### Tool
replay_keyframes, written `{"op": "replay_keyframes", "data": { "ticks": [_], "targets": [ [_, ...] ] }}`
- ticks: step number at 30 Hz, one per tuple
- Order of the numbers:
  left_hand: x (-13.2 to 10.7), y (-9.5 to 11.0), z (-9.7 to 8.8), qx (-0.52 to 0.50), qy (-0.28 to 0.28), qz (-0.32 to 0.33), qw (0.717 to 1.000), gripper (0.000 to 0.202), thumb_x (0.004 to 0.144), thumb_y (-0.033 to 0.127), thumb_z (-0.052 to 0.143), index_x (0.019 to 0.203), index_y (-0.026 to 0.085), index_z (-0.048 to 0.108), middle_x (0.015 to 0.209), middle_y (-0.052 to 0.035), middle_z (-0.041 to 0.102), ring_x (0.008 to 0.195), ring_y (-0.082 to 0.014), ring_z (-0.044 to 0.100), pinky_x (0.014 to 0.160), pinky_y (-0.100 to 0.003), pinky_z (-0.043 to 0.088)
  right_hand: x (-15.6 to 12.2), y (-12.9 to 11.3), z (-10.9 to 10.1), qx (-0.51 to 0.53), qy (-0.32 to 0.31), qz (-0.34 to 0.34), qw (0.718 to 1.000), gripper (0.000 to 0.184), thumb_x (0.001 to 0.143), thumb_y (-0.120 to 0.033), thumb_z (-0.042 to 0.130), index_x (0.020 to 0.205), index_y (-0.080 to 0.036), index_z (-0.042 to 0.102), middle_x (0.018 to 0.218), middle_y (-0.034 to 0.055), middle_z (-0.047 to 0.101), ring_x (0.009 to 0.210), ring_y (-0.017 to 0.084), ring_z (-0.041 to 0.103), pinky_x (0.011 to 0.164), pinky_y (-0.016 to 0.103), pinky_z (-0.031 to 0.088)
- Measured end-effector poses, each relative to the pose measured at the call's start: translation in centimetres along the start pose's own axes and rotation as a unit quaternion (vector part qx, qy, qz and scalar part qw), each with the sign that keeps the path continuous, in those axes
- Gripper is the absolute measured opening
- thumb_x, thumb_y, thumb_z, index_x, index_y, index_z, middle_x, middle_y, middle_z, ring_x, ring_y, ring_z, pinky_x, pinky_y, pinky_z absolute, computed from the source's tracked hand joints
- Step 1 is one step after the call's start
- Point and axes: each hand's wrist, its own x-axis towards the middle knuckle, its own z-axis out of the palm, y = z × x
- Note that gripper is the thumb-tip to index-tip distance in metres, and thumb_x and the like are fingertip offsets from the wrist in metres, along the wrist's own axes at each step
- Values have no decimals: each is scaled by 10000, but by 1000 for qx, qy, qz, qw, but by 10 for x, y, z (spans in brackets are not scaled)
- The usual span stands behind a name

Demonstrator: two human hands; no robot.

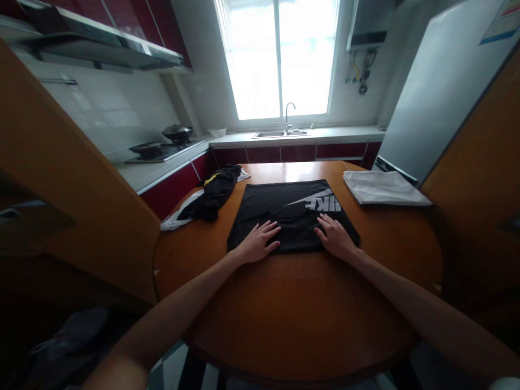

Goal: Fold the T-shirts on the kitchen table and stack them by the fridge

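Note:
A black garment with a grey printed logo (284,197) lies flat on the wooden table, its near part folded over so that the fold's edge runs just below the lettering. My left hand (260,242) rests palm down on the left of the folded part, fingers spread. On the right of the same layer lies my right hand (333,235), also flat with fingers apart, its fingertips close to the logo. Neither hand grips the cloth. What kind of garment it is, I cannot tell for certain.
Rumpled black and white clothes (215,192) lie at the table's (309,309) left side. Folded white cloth (385,188) sits at the right. Beyond are a counter with a sink (270,134), a stove with pans (176,132), and a fridge (439,92).

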Motion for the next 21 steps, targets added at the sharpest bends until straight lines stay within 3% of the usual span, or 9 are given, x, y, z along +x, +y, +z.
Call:
{"op": "replay_keyframes", "data": {
  "ticks": [3, 6, 10, 16, 21],
  "targets": [
    [-2, -3, -10, -5, 24, 11, 1000, 575, 1020, 494, 475, 1533, 236, 435, 1634, -91, 333, 1530, -309, 237, 1224, -576, 217, 2, 3, -6, 25, 29, -23, 999, 484, 1002, -347, 458, 1415, -121, 571, 1545, 183, 458, 1466, 313, 378, 1196, 543, 308],
    [-11, -13, -28, -24, 69, 30, 997, 559, 1013, 486, 496, 1503, 218, 479, 1596, -96, 406, 1503, -283, 315, 1222, -502, 288, 2, 13, -21, 65, 68, -48, 994, 461, 992, -358, 480, 1392, -164, 604, 1511, 156, 509, 1435, 312, 429, 1188, 533, 348],
    [-45, -36, -47, -46, 98, 21, 994, 542, 1001, 493, 523, 1470, 223, 521, 1518, -99, 511, 1414, -262, 464, 1186, -442, 385, -9, 41, -45, 100, 86, -87, 987, 448, 997, -414, 508, 1383, -216, 619, 1507, 119, 522, 1410, 304, 467, 1193, 506, 372],
    [-108, -59, -33, -35, 111, 18, 993, 453, 989, 452, 571, 1393, 249, 601, 1442, -94, 575, 1304, -253, 571, 1122, -427, 473, -46, 86, -61, 72, 12, -172, 982, 528, 982, -415, 568, 1484, -262, 513, 1545, 88, 482, 1461, 297, 390, 1193, 538, 369],
    [-120, -61, -22, -6, 107, 38, 994, 341, 1018, 399, 531, 1272, 233, 687, 1362, -89, 630, 1291, -247, 577, 1114, -425, 484, -58, 100, -59, 10, -48, -212, 976, 517, 977, -392, 582, 1476, -270, 526, 1520, 88, 513, 1436, 300, 430, 1170, 539, 402]
  ]
}}
